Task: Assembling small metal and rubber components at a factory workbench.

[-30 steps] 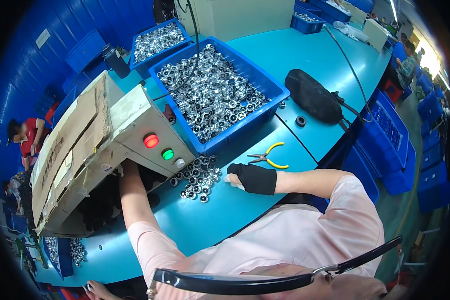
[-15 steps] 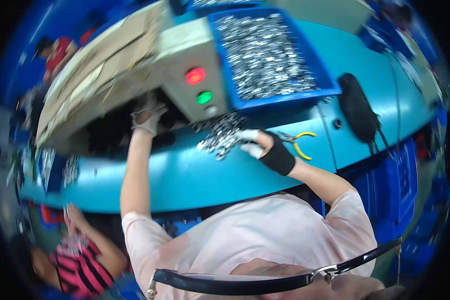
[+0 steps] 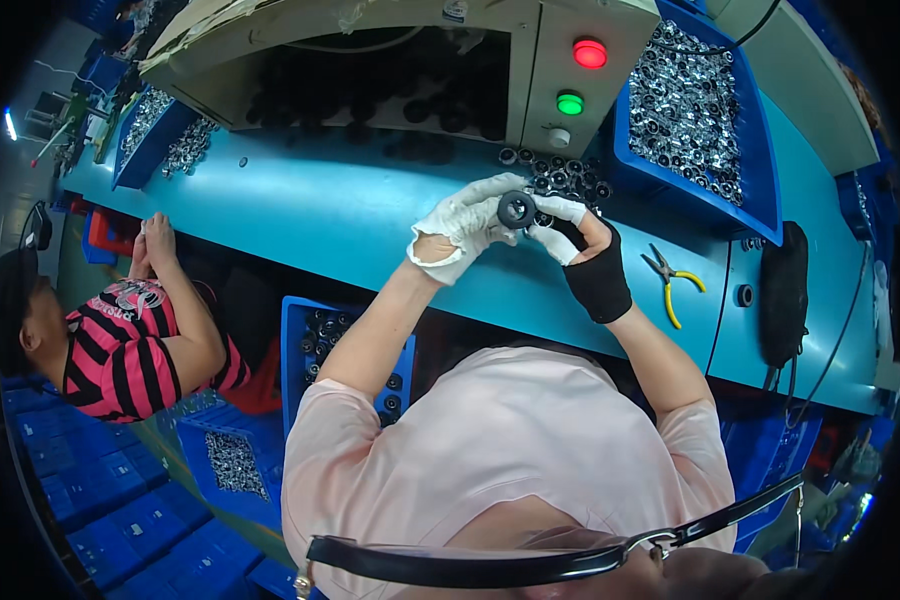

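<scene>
**Black ring (image 3: 517, 210) Pinched Over Turquoise Table (image 3: 340, 205)**

The white-gloved left hand (image 3: 468, 225) clamps it; the right hand's (image 3: 587, 243) fingertips close on its three-o'clock side. Small silver-and-black parts (image 3: 568, 182) cluster at two o'clock, yellow-handled pliers (image 3: 668, 276) at four.

I see a white left glove (image 3: 460, 228), a black-and-white right glove (image 3: 595, 262) and a black ring (image 3: 505, 210). The table (image 3: 300, 200) reads turquoise to me, the bin (image 3: 757, 130) blue, the pliers (image 3: 669, 285) yellow-handled. I also note a red lamp (image 3: 590, 53), a green lamp (image 3: 570, 104) and a pink-and-black striped top (image 3: 120, 360).
</scene>
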### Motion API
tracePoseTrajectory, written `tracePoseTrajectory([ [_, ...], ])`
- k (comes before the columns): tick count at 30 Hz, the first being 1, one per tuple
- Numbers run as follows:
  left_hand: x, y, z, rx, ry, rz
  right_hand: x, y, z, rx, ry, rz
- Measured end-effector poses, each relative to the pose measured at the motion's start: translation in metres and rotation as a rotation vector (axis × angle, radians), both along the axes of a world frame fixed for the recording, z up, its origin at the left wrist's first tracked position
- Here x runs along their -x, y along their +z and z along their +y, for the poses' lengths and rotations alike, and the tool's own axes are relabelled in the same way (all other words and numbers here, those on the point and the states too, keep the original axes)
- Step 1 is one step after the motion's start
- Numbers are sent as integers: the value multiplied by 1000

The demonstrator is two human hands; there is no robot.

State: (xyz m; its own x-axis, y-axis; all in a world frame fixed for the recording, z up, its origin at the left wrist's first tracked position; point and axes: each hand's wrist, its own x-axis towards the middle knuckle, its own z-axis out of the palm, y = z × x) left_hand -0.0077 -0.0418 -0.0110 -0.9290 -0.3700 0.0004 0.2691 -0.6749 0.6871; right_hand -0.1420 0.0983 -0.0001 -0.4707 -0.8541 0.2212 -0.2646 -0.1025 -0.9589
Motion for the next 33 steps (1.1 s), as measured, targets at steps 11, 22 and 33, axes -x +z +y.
tracePoseTrajectory([
  [11, 8, -3, 11, 171, 85, -159, -3, 7, 7, 44, -25, 163],
  [22, 16, 6, 18, 301, 136, -281, -1, -2, 13, 31, -117, 130],
  [33, 12, 3, 23, 303, 155, -279, 0, -3, 22, 17, -123, 178],
])
